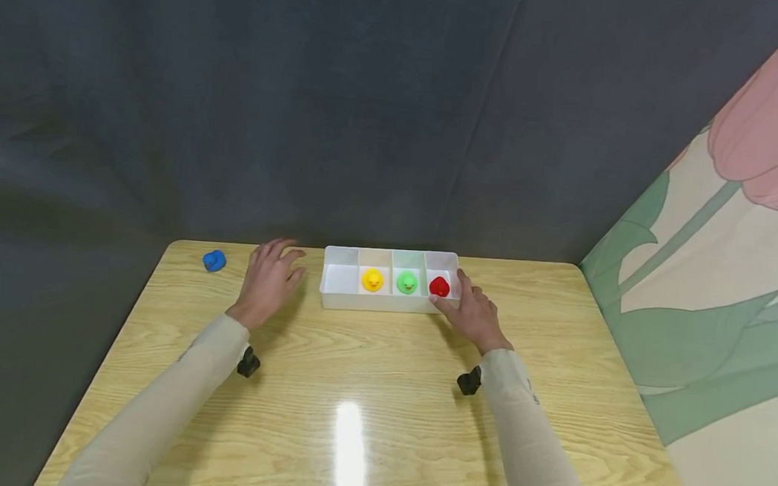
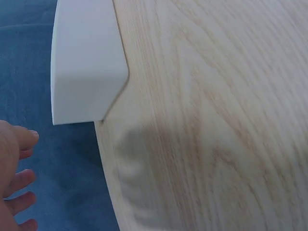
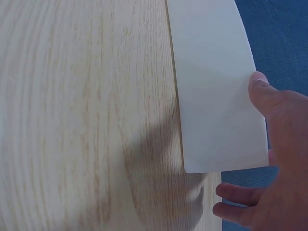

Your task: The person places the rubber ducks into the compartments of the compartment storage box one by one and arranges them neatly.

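Note:
A long white tray [image 1: 352, 302] divided into compartments lies near the back edge of the table. From left to right, its leftmost compartment is bare, then come a yellow rubber duck [image 1: 372, 280], a green rubber duck [image 1: 407, 282] and a red toy [image 1: 439, 286] whose shape is unclear. My right hand [image 1: 473, 313] holds the tray's right front corner, thumb on the front rim and fingers at the end wall. Left of the tray, my left hand [image 1: 268, 280] hovers with loosely bent fingers, holding nothing. Beyond it, a small blue toy duck [image 1: 214, 260] sits on the table.
The wooden table [image 1: 298, 408] ends just behind the tray, against a dark curtain [image 1: 370, 108]. A flower-patterned cloth [image 1: 727, 293] hangs along the right side. Small black devices are strapped at both wrists.

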{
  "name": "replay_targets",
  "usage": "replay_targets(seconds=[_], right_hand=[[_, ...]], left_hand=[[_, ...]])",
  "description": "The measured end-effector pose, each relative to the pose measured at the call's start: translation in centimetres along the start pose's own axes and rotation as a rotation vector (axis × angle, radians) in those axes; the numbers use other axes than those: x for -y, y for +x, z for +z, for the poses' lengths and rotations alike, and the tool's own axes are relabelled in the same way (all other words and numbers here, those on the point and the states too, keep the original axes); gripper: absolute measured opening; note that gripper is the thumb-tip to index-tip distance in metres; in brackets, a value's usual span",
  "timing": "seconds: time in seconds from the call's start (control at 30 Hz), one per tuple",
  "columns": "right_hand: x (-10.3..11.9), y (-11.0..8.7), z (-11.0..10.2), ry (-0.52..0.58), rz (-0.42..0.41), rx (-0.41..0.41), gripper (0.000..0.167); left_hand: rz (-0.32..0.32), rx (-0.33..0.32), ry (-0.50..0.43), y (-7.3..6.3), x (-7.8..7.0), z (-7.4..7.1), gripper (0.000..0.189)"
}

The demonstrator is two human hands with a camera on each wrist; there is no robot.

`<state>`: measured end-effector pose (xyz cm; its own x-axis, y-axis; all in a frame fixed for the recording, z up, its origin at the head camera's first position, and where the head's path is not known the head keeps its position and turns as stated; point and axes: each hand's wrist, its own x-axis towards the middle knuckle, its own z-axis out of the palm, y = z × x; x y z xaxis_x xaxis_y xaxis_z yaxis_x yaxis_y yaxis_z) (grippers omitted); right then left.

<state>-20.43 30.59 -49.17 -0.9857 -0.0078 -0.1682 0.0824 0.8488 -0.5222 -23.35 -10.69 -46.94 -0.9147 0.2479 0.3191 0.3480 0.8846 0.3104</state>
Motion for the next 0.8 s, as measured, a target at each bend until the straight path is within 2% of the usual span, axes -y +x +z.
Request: replay_targets(seconds=[0.27,0.6,0.8], right_hand=[[0.0,0.0,0.0,0.0,-0.004,0.0,0.098],[0.0,0.2,0.1,0.012,0.004,0.005,0.1],[0.0,0.2,0.2,0.016,0.009,0.004,0.099]], left_hand=[[-0.058,0.026,-0.013,-0.9,1.8,-0.1,0.043],[-0.109,0.064,0.012,-2.1,4.8,-0.7,0.042],[-0.163,0.07,-0.01,-2.5,6.6,-1.3,0.043]])
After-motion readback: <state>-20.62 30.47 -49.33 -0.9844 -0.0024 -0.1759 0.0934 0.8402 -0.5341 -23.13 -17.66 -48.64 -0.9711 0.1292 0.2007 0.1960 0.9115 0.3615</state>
